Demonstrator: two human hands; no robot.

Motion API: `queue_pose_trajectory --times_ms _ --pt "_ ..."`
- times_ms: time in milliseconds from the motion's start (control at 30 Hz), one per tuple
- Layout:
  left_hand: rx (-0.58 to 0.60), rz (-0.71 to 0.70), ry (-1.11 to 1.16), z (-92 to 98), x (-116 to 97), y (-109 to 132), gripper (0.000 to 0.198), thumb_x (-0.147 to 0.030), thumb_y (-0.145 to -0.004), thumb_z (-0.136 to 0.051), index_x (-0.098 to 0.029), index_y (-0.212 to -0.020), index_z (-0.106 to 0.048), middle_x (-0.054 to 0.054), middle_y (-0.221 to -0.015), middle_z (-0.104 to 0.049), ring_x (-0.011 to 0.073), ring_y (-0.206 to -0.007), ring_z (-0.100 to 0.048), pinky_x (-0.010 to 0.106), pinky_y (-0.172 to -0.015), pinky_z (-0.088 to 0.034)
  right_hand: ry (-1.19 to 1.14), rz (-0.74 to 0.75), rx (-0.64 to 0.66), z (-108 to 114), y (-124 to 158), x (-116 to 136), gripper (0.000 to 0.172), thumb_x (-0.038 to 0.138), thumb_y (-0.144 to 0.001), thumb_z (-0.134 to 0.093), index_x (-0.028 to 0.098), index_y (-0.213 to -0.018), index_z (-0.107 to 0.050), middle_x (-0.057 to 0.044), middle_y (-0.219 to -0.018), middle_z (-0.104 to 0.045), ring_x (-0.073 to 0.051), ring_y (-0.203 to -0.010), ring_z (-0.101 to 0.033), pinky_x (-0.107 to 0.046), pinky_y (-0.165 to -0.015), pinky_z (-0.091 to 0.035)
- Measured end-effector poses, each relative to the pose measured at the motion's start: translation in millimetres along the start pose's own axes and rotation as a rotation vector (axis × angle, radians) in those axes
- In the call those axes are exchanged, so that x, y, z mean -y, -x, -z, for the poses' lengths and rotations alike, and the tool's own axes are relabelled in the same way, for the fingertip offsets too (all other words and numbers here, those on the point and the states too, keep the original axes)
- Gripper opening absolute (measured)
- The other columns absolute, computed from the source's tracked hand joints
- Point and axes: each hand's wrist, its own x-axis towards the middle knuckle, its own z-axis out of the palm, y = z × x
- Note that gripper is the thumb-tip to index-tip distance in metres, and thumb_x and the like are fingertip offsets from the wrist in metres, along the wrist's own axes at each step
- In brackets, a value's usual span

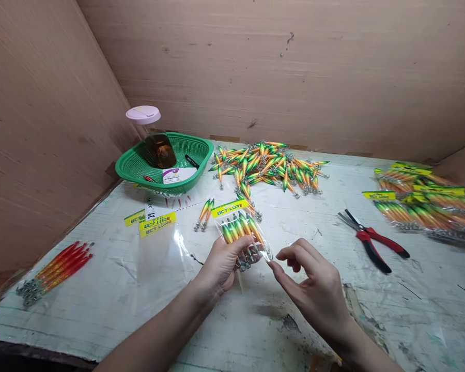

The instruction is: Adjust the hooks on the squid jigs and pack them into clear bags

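Observation:
My left hand (227, 261) is closed on a clear plastic bag of fishing lures (236, 227), thumb on top. The bag has a yellow "BCT LURE" header, and several green-and-orange lures lie side by side in it with their hooks toward me. Just right of the bag's lower corner is my right hand (313, 279), its thumb and index finger slightly apart and nothing visible between them. Whether the thumb tip touches the plastic I cannot tell. Two loose lures (204, 214) lie left of the bag, near empty header bags (158, 258).
Behind the hands spreads a heap of loose lures (267, 165). A green basket (194, 181) holds a lidded drink bottle (160, 147). Red-handled pliers (372, 240) and packed lure bags (422, 206) lie at right, red lures (58, 268) at left. Wooden walls (294, 77) enclose the table.

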Motion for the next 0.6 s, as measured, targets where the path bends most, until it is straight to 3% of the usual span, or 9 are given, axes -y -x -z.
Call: queue_pose_trajectory --times_ms 333,500,600 --pt "0.029 0.011 -0.031 2.8 4.1 -1.3 0.037 -0.021 -0.054 -0.083 -0.009 -0.085 -0.068 0.005 -0.073 -0.070 0.0148 -0.062 -0.063 0.027 -0.057 -0.054 0.091 0.059 -0.018 -3.2 1.8 -2.2 0.010 0.013 -0.086 -0.058 0.020 -0.083 -0.052 0.000 -0.072 -0.052 -0.014 -0.065 -0.048 -0.025 -0.059 -0.037" --pt "0.226 0.115 -0.098 0.5 17.5 0.3 0.038 -0.028 -0.060 -0.084 -0.008 -0.087 -0.066 0.006 -0.079 -0.069 0.0140 -0.067 -0.063 0.026 -0.063 -0.053 0.189 0.117 0.003 8.7 18.5 0.1 0.012 0.011 -0.089 -0.054 0.020 -0.081 -0.052 -0.001 -0.071 -0.052 -0.015 -0.065 -0.047 -0.027 -0.062 -0.035" --pt "0.325 0.150 -0.206 -0.2 25.6 -0.1 0.050 -0.031 -0.062 -0.082 -0.010 -0.102 -0.062 0.008 -0.087 -0.068 0.0175 -0.075 -0.064 0.030 -0.070 -0.054 0.192 0.084 0.032 14.0 38.1 -3.6 0.015 0.010 -0.090 -0.051 0.020 -0.079 -0.051 -0.001 -0.069 -0.052 -0.015 -0.064 -0.047 -0.026 -0.061 -0.035"
